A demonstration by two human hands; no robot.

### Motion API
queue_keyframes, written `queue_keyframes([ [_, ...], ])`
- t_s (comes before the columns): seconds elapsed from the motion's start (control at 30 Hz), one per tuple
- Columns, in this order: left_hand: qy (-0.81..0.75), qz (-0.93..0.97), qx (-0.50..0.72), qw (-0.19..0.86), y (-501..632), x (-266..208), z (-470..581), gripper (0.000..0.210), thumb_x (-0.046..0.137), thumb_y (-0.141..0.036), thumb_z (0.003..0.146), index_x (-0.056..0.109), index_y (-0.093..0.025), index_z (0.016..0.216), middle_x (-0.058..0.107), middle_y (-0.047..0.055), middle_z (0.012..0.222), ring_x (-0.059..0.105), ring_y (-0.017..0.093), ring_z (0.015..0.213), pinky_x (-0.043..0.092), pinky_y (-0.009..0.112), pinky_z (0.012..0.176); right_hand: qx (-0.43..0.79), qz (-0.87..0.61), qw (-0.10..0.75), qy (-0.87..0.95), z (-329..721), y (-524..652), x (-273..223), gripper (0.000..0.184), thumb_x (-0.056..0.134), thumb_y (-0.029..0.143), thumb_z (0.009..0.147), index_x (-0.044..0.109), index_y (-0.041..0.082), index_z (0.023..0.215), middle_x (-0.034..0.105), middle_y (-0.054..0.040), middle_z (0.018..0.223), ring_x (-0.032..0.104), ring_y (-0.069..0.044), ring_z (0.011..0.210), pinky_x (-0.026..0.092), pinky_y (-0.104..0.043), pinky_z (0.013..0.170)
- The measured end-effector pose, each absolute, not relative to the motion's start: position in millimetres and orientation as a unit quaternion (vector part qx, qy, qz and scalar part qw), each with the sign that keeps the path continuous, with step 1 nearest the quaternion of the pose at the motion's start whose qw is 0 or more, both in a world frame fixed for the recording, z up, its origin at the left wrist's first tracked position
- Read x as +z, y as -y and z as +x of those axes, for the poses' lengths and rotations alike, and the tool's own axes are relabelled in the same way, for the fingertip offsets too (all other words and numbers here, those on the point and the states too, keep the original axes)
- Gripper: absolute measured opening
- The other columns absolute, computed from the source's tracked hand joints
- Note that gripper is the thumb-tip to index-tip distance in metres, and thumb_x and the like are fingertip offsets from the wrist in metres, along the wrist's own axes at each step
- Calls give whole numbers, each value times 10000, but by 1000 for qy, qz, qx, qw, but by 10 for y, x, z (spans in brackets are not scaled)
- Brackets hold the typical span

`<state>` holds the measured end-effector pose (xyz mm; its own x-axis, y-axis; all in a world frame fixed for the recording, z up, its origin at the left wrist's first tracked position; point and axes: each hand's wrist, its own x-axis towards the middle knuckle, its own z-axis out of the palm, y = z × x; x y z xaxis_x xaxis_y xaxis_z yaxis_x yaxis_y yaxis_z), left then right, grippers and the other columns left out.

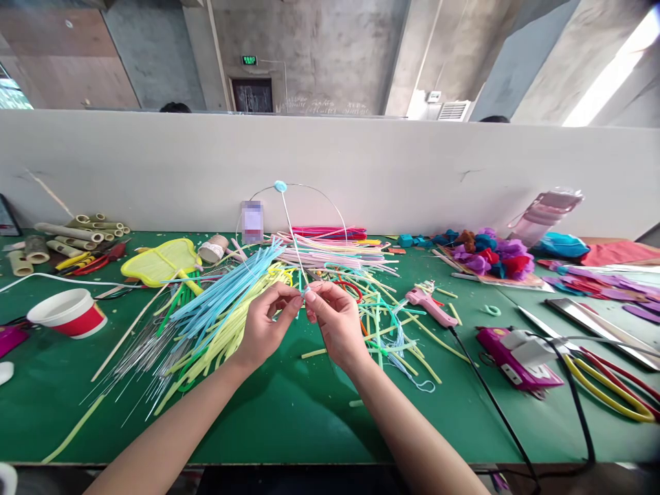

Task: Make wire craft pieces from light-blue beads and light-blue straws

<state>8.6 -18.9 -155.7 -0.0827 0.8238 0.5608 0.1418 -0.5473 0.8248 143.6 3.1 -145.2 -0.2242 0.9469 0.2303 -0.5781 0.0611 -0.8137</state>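
Note:
Both hands meet in front of me at the lower end of a thin white stick (293, 234). A fuzzy light-blue ball (280, 186) sits at its top, where a thin wire arc (330, 199) passes. My right hand (339, 323) is closed, thumb and forefinger pinching the stick's foot. My left hand (268, 320) is closed in a pinch right beside it; what lies between its fingertips is too small to make out. Under and beside the hands lie blue pipe cleaners (232, 278), yellow-green pipe cleaners (240, 313) and pink ones (330, 256).
At right are a pink glue gun (432, 306), a purple power strip (518, 361) with black cables, and yellow-and-red-handled scissors (608, 385). To the left stand a paper cup (69, 313), a yellow fan-shaped piece (162, 262) and bamboo tubes (77, 234). A white partition (412, 172) backs the green table.

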Motion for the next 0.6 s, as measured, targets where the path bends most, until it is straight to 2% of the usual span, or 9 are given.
queue_keyframes([
  [0.3,-380,626,608,307,180,-1555,74,165,660,-354,925,665,-191,900,640,29,825,623,166,731,503,267,663,645,-204,590,441,1447,-39,-1467,157,848,310,722,738,209,769,673,14,826,506,-79,560,413,-243,542],
  [0.4,-392,643,600,271,177,-1553,69,174,652,-361,928,669,-192,891,646,35,822,620,174,749,498,273,683,644,-211,584,446,1460,-43,-1463,172,842,324,723,721,202,744,668,11,828,488,-78,552,408,-252,553],
  [0.6,-390,698,583,144,113,-1571,3,115,611,-288,956,657,-208,887,658,39,853,621,188,821,487,304,763,674,-211,559,434,1475,-27,-1425,185,836,330,711,713,195,737,587,29,669,464,-92,555,375,-247,558],
])
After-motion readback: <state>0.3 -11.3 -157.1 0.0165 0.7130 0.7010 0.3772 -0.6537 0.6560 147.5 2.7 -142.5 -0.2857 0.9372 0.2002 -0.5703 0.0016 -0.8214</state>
